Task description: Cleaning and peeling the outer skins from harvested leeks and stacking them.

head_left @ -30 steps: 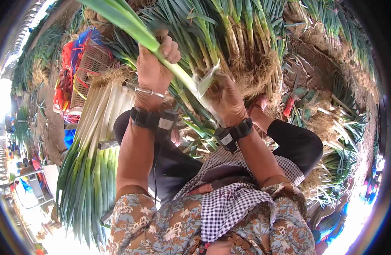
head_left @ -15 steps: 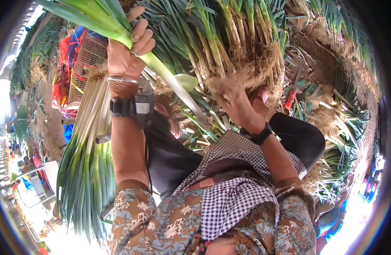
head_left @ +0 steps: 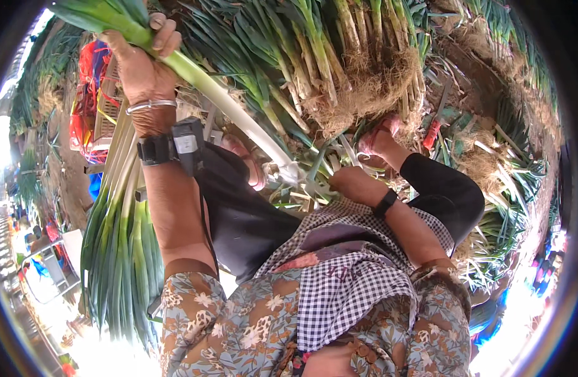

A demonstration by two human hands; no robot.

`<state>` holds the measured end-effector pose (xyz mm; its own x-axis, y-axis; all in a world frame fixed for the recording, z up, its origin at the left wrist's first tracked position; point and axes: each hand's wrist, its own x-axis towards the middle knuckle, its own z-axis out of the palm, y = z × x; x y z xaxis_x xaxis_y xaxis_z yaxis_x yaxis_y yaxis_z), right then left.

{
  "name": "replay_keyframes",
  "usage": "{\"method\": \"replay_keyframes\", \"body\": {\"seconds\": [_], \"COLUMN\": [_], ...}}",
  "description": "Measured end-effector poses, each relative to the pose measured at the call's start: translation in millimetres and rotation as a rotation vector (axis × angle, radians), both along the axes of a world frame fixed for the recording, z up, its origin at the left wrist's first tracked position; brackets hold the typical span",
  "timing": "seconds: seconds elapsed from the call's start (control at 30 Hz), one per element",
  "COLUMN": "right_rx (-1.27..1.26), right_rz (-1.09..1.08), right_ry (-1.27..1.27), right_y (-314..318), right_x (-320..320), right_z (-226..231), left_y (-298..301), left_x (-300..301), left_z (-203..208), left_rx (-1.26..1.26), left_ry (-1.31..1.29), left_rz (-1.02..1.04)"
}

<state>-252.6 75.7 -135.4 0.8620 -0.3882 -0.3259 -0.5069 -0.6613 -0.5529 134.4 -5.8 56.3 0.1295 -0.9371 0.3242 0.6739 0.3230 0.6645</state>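
Observation:
My left hand [head_left: 145, 66] is closed around a thick leek [head_left: 229, 110] just below its green leaves. The leek slants down to the right, its long white shank smooth and its lower end ragged and pale. My right hand [head_left: 358, 186] is curled near that lower end, above the checked apron. Its fingertips are turned away, so what it grips is hidden. A torn green leaf [head_left: 318, 162] lies close by. Beyond it stands a heap of untrimmed leeks [head_left: 370, 38] with brown, hairy roots [head_left: 364, 88].
At my left, a bundle of pale-shanked leeks [head_left: 126, 235] fans out beside a tan plastic crate [head_left: 105, 119] with red bags [head_left: 84, 135]. A red-handled tool [head_left: 431, 134] lies right of my sandalled foot [head_left: 380, 138]. More rooted leeks [head_left: 484, 166] lie at the right.
My left hand has moved left with the leek, whose lower end has shifted slightly. My right hand has dropped toward my lap from the heap's roots and curled up. A peeled flap on the shank is gone.

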Motion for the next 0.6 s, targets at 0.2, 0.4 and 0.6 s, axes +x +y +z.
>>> {"method": "replay_keyframes", "body": {"seconds": [0.2, 0.4, 0.6], "right_rx": [0.407, 1.516, 1.082], "right_rz": [-0.472, -0.256, -0.646], "right_ry": [-0.635, -0.847, -0.764], "right_y": [-24.1, -10.6, 6.1], "right_x": [51.2, 62.0, 40.7], "right_z": [74.0, 80.3, 80.8], "left_y": [-1.0, -5.8, 9.1], "left_x": [10.6, 12.2, 35.6], "left_z": [-9.7, -8.8, -10.6], "left_rx": [-0.065, -0.205, -0.265], "left_ry": [0.174, 0.486, 0.389], "left_rz": [-0.120, -0.274, -0.194]}}
